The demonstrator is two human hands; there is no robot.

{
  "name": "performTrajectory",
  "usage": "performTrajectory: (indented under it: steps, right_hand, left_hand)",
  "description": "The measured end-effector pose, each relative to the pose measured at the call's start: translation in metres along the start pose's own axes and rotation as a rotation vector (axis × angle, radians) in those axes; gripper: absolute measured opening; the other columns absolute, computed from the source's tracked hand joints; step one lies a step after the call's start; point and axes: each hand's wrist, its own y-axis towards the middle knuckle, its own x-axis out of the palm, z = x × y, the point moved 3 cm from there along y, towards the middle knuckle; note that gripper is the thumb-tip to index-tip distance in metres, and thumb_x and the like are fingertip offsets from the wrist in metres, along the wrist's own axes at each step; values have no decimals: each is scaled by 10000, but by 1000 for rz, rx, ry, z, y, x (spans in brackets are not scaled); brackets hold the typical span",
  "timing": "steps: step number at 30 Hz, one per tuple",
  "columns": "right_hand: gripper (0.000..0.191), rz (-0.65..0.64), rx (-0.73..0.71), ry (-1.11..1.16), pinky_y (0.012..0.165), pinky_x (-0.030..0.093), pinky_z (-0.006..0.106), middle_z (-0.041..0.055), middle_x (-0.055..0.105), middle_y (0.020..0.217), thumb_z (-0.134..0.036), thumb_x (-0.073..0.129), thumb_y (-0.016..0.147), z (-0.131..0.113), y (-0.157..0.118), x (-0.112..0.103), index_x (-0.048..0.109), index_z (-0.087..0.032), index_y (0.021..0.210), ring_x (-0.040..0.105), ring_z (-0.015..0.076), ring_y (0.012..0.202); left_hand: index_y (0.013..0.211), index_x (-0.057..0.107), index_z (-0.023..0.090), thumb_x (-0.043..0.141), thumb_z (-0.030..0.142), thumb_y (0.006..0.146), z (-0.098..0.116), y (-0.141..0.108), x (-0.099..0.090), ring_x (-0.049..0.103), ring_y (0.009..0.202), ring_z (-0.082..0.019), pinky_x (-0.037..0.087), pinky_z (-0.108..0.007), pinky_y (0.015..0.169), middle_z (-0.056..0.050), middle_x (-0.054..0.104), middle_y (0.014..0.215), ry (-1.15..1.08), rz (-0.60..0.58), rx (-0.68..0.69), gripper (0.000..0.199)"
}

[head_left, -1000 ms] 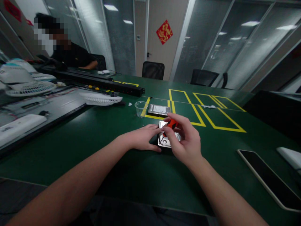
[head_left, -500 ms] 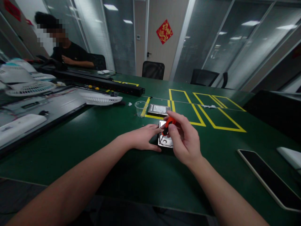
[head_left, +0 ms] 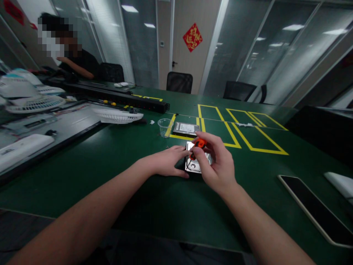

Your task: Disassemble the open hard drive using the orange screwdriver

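A silver hard drive lies on the green table in front of me. My left hand braces its left side, with fingers at the far end and thumb at the near corner. In my right hand is a screwdriver with an orange and black handle, pinched between thumb and fingers. Its shaft slants down to the drive's left edge; the tip is too small to make out. My right hand hides part of the drive. Just beyond lies a second hard drive, label up, beside a clear plastic cup.
White fan parts and a long black bar lie to the left. A phone rests at the right. Yellow tape marks rectangles on the table. Another person sits at the far left.
The screwdriver handle has turned in my right hand, and the fingers have shifted around it. My left hand stays in place. The other person has raised an arm toward the head.
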Motion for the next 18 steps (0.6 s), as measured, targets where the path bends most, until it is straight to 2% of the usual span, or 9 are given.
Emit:
performTrajectory:
  steps: [5, 10, 18]
  right_hand:
    - [348, 1, 15, -17, 950, 818, 464, 110, 940, 1430, -279, 774, 1252, -1, -1, 0, 808, -306, 1597, 939, 284, 1108]
    - [333, 3, 9, -8, 931, 813, 439, 109, 938, 1412, -263, 775, 1247, -2, 0, 0, 796, -292, 1578, 940, 273, 1104]
    - [324, 41, 45, 21, 888, 835, 421, 99, 943, 1355, -276, 809, 1226, 1, -2, 1, 799, -303, 1548, 953, 270, 1109]
  left_hand:
    - [1871, 636, 260, 1030, 669, 1033, 6, 0, -3, 555, 1853, -503, 453, -673, 1556, -201, 662, 1928, -14, -15, -36, 1013]
    - [1830, 672, 252, 1055, 654, 1015, 9, 0, -5, 592, 1821, -499, 489, -645, 1532, -199, 704, 1876, -12, -23, -55, 986]
    - [1855, 655, 276, 1041, 671, 1032, 6, 1, -3, 592, 1818, -494, 503, -647, 1517, -190, 700, 1883, 3, -14, -19, 992]
